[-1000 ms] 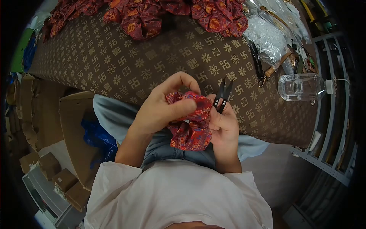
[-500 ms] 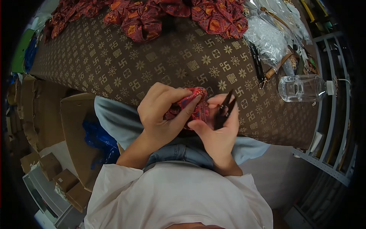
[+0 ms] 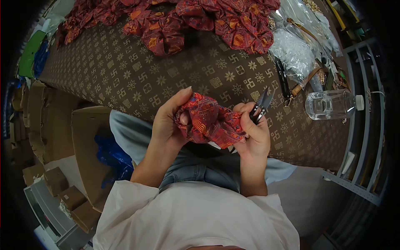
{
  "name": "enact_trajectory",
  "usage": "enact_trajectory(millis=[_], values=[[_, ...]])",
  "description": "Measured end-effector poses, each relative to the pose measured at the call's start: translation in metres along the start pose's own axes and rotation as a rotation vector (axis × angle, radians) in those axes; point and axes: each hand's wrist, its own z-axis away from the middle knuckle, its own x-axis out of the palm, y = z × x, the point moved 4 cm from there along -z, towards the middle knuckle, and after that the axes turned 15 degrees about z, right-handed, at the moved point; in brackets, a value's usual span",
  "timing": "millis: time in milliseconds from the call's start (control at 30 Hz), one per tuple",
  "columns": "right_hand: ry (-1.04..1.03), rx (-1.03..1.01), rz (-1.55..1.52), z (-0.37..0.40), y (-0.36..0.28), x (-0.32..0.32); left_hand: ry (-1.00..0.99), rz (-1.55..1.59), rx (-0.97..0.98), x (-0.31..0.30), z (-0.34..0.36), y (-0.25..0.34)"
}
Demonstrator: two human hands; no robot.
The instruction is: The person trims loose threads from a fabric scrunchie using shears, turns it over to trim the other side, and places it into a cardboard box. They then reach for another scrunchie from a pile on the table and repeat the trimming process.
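A bunched piece of red patterned fabric (image 3: 208,118) is stretched between my two hands, above my lap at the table's near edge. My left hand (image 3: 170,121) grips its left end, with the cloth folded around some of the fingers. At the other end, my right hand (image 3: 255,133) pinches the cloth between thumb and fingers. That same hand also keeps a pair of thread snips (image 3: 261,106), their dark handles in the palm and the blades pointing up, away from the fabric. A bit of something white shows under the cloth.
More bunched red fabric (image 3: 166,35) lies along the table's far side. At right are crumpled clear plastic (image 3: 293,52), a strap with a clasp (image 3: 306,77), a black tool (image 3: 282,81) and a clear bottle (image 3: 331,105) on its side. A cardboard box (image 3: 89,146) stands left.
My hands have moved apart, spreading the fabric that was bunched small between them. The snips, blurred before, now point up beside the right fingers. The view has shifted slightly.
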Motion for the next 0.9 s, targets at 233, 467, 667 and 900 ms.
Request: enact_trajectory(millis=[233,467,667,900], values=[[-0.259,0.162,-0.503,-0.001,0.010,0.012,0.042,0.216,0.059,0.012,-0.004,0.003],[0.356,-0.444,0.872,0.003,-0.032,0.024,0.008,-0.513,0.526,0.018,0.009,-0.003],[0.072,-0.314,0.810,-0.003,-0.009,0.033,-0.088,-0.639,0.585,0.023,0.015,-0.004],[0.070,0.007,0.406,0.001,-0.014,0.022,-0.020,-0.295,0.248,0.016,0.007,-0.006]])
